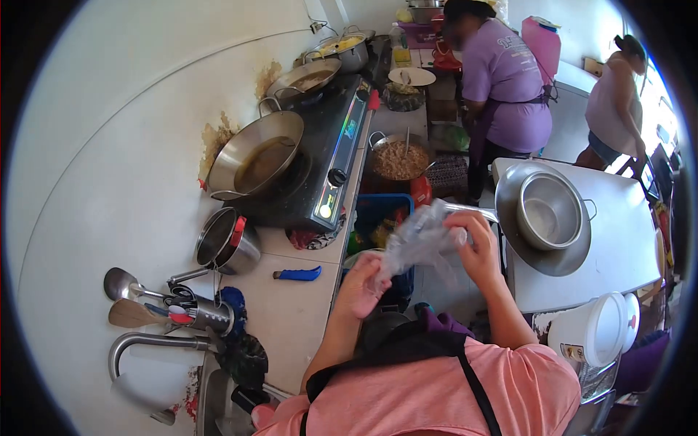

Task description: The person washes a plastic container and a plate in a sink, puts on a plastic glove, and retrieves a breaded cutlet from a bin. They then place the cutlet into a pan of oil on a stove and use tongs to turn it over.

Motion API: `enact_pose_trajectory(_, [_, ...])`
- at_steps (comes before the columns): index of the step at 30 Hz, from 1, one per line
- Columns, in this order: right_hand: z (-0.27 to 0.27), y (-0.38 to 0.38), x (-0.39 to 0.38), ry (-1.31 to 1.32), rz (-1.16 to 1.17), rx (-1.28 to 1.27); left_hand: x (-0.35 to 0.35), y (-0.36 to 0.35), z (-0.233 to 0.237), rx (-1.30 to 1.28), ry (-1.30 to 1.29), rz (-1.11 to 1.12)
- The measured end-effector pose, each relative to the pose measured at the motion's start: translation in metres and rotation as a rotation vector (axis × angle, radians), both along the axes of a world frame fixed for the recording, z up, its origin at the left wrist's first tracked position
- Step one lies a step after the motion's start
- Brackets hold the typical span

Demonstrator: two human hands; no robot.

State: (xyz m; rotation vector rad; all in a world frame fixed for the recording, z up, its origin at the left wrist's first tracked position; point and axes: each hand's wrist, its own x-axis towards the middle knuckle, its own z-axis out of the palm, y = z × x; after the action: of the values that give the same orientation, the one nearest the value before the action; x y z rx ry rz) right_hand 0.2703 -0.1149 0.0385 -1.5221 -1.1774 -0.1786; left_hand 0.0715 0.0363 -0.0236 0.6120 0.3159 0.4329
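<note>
Left hand, right hand grip plastic, seemingly.

People: 3, the wearer plus person in purple shirt and person in pale top. Wearer's hands: 2, left hand and right hand. Clear plastic bag: 1. Woks: 2, near wok and far wok. Stockpot: 1. Pan of cooked food: 1. Steel bowls: 2, large bowl and small bowl. Saucepan: 1. Blue-handled knife: 1. Utensil holder: 1. Ladle: 1. Wooden spatula: 1. Faucet: 1. Blue crate: 1. White bucket: 1.
</note>
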Motion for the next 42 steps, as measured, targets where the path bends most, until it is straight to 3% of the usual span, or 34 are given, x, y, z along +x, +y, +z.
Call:
enact_pose_trajectory(3, [-0.020,0.014,0.008,0.256,-0.234,0.000,-0.012,0.011,0.013,0.359,0.132,0.302])
enact_pose_trajectory(4, [-0.023,0.015,0.006,0.214,-0.347,0.063,-0.013,0.012,0.012,0.421,0.195,0.363])
enact_pose_trajectory(6, [-0.022,0.013,-0.011,-0.044,-0.175,0.127,-0.015,0.010,0.009,0.545,0.322,0.477])
enact_pose_trajectory(8, [-0.006,0.018,-0.040,-0.075,0.212,-0.022,-0.012,0.000,0.010,0.529,0.272,0.347])
enact_pose_trajectory(10, [-0.001,0.029,-0.066,-0.014,0.367,-0.192,-0.004,-0.019,0.024,0.446,0.229,0.260])
enact_pose_trajectory(11, [-0.009,0.034,-0.070,-0.051,0.330,-0.186,-0.004,-0.022,0.023,0.593,0.272,0.216])
enact_pose_trajectory(13, [-0.034,0.051,-0.072,-0.134,0.263,-0.167,-0.001,-0.026,0.016,0.582,0.240,0.256])
enact_pose_trajectory(15, [-0.042,0.055,-0.067,0.020,0.217,-0.118,-0.001,-0.027,0.019,0.509,0.150,0.285])
enact_pose_trajectory(17, [-0.043,0.056,-0.064,0.212,0.153,-0.075,-0.009,-0.019,-0.001,0.817,0.439,0.299])
enact_pose_trajectory(19, [-0.041,0.056,-0.057,0.232,0.119,-0.079,-0.015,-0.018,0.008,1.135,0.799,0.229])
enact_pose_trajectory(22, [-0.040,0.059,-0.051,0.145,0.118,-0.098,-0.012,-0.021,0.028,1.982,0.591,0.444])
enact_pose_trajectory(23, [-0.038,0.060,-0.051,0.057,0.141,-0.104,-0.006,-0.026,0.036,1.933,0.438,0.524])
enact_pose_trajectory(26, [-0.027,0.059,-0.059,-0.105,0.182,-0.082,0.004,-0.021,0.023,1.783,0.275,0.472])
enact_pose_trajectory(30, [-0.022,0.061,-0.060,-0.285,0.246,-0.069,0.010,-0.012,0.004,1.728,0.324,0.467])
enact_pose_trajectory(36, [-0.033,0.066,-0.068,-0.387,0.330,-0.049,0.019,0.007,-0.006,1.626,0.494,0.130])
enact_pose_trajectory(38, [-0.031,0.065,-0.078,-0.426,0.311,0.005,0.023,0.022,-0.029,0.988,0.265,0.090])
enact_pose_trajectory(40, [-0.014,0.060,-0.093,-0.482,0.212,0.132,0.031,0.029,-0.011,0.186,0.070,0.008])
enact_pose_trajectory(42, [-0.026,0.053,-0.096,-0.535,0.179,0.123,0.019,0.029,0.002,0.084,0.007,0.048])
